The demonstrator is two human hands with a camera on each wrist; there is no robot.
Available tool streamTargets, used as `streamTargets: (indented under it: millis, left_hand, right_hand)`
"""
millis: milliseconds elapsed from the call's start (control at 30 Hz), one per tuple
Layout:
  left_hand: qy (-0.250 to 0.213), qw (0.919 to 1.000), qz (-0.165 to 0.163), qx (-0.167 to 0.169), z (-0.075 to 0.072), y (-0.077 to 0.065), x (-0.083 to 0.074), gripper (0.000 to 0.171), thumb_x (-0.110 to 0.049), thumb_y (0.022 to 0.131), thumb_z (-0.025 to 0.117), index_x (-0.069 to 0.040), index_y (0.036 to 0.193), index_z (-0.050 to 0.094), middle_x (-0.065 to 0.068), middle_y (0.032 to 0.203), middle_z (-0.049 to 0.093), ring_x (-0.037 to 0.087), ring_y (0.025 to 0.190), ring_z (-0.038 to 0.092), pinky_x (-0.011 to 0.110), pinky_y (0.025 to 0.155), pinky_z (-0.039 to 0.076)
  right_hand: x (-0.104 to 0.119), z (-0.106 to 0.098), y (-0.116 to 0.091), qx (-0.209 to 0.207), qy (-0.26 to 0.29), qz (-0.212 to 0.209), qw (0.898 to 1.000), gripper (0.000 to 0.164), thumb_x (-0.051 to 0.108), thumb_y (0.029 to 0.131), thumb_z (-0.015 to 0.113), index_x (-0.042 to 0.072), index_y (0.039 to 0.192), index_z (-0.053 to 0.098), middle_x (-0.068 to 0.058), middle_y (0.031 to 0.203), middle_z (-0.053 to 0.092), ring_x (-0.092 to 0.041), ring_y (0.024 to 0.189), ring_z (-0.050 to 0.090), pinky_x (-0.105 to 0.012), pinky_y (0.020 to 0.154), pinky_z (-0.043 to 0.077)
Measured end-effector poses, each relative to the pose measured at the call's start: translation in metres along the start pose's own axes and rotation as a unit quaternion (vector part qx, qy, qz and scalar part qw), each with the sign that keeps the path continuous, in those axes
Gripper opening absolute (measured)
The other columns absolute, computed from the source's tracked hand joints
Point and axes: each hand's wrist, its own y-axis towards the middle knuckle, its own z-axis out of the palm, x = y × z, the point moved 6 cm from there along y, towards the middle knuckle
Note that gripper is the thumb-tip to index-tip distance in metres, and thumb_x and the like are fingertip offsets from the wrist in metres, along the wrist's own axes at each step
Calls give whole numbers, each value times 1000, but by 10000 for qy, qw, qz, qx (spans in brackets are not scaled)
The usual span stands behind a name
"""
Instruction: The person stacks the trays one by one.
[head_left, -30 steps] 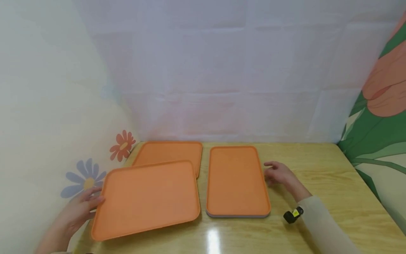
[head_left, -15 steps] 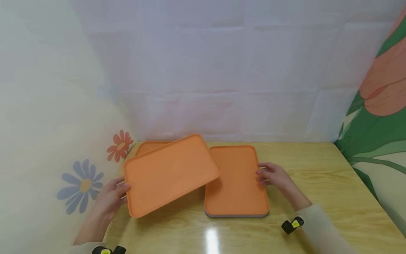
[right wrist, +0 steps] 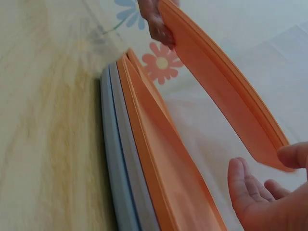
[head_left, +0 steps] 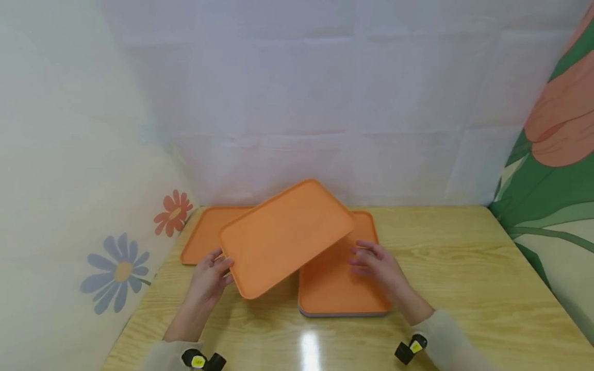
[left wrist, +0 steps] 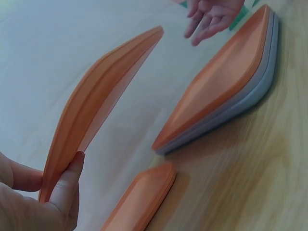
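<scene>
My left hand (head_left: 207, 278) pinches an orange rectangular tray (head_left: 287, 237) at its short left edge, thumb on one face and fingers on the other. Tilted with its far corner raised, the tray hangs partly over a stack. That stack has an orange tray (left wrist: 221, 72) on top, with greyish and light-blue trays (left wrist: 262, 89) beneath. Above the stack, my right hand (head_left: 382, 270) is open, fingers spread towards the lifted tray. In the right wrist view, its thumb and fingers (right wrist: 236, 183) are close to the tray's near end and hold nothing.
Another orange tray (head_left: 204, 234) lies flat at the back left of the wooden table (head_left: 464, 268), partly covered by the lifted one. A white sheet (head_left: 297, 93) hangs behind. Flower-patterned walls (head_left: 557, 206) flank the table.
The left hand has carried the orange tray rightward and up, turning it, from the left side to over the stack. My right hand has moved left from beside the stack to above it.
</scene>
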Motion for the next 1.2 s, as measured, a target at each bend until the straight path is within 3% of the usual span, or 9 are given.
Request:
streamTargets:
  millis: [200, 567, 900, 1067, 1200]
  left_hand:
    - [-348, 9994, -20, 62, 24, 5, 10, 53, 5, 102, 48, 2, 149, 25, -3, 95, 61, 7, 82, 64, 20, 66, 57]
    - [-427, 9986, 284, 115, 55, 8, 28, 58, 5, 100, 51, -1, 150, 22, 0, 102, 55, 9, 81, 59, 21, 64, 49]
    - [-332, 9984, 330, 317, 83, 1, 45, 58, 7, 98, 52, -5, 145, 20, 4, 121, 48, 11, 97, 57, 26, 72, 56]
    - [-135, 9983, 279, 484, 89, -1, 52, 60, 4, 95, 59, -5, 141, 22, 8, 123, 50, 14, 97, 60, 28, 70, 59]
    - [-234, 9971, 199, 702, 93, -3, 59, 61, 4, 93, 61, -6, 139, 23, 13, 128, 48, 18, 101, 61, 36, 75, 61]
  right_hand:
    - [-4, 15, -5, -315, 546, -60, 9980, 45, 3, 101, 54, -10, 142, 40, -8, 117, 65, -16, 94, 71, -39, 88, 59]
    - [-3, 27, -6, -831, 1087, -115, 9905, 47, 0, 100, 56, -4, 144, 39, 0, 104, 62, -15, 93, 67, -36, 87, 60]
    - [-5, 20, -6, -1272, 1181, -123, 9848, 67, -1, 98, 59, 11, 157, 29, 0, 109, 55, -11, 87, 65, -28, 73, 58]
    - [-6, 8, -4, -1470, 1191, 47, 9819, 67, -2, 97, 56, 16, 157, 32, 1, 106, 54, -11, 81, 63, -27, 66, 58]
    - [-4, -1, -2, -1452, 1187, 100, 9822, 67, -3, 97, 54, 16, 157, 32, 2, 103, 54, -9, 80, 62, -26, 64, 58]
